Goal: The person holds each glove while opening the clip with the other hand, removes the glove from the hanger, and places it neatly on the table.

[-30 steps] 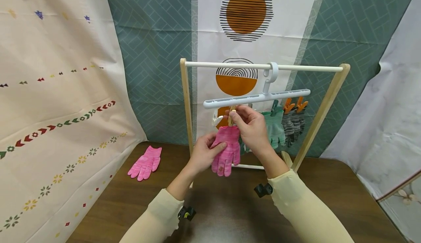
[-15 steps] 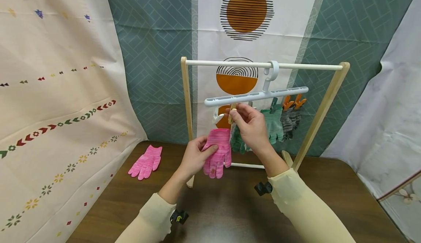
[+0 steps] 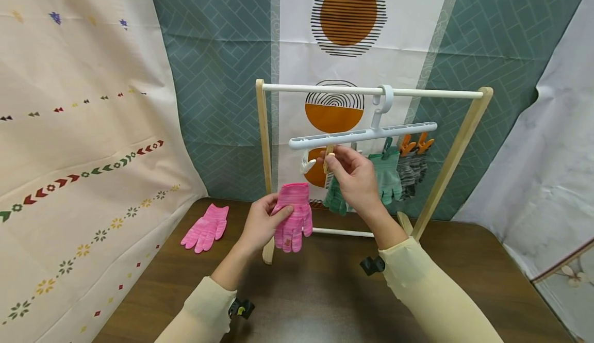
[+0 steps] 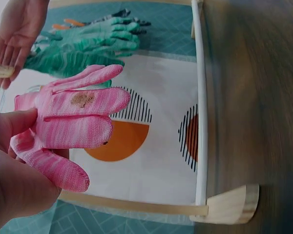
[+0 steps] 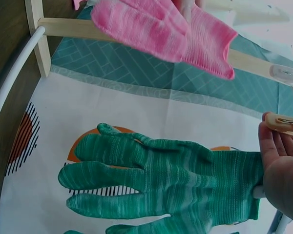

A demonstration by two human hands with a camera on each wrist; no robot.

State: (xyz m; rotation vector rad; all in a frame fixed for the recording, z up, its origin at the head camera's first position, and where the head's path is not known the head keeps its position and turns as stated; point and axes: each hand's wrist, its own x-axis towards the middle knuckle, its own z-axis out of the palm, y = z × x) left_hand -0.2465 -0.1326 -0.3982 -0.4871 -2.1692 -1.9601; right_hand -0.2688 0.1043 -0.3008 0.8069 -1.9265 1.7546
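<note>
My left hand pinches a pink glove between thumb and fingers, its cuff up and fingers hanging down. A brown stain shows on one glove finger in the left wrist view. My right hand pinches a pale yellow clothespin that hangs under the light grey hanger. No glove is in that clothespin. In the right wrist view a green glove hangs close beside the right hand. A second pink glove lies flat on the table to the left.
The hanger hooks over the white bar of a wooden rack. A white clip hangs at its left end. Toward the right, a light green glove and dark grey gloves under orange clips hang from it. A brown table lies below.
My left hand has drawn the pink glove left and slightly down, away from the clothespin. My right hand stays at the clothespin. Green gloves behind show more now.
</note>
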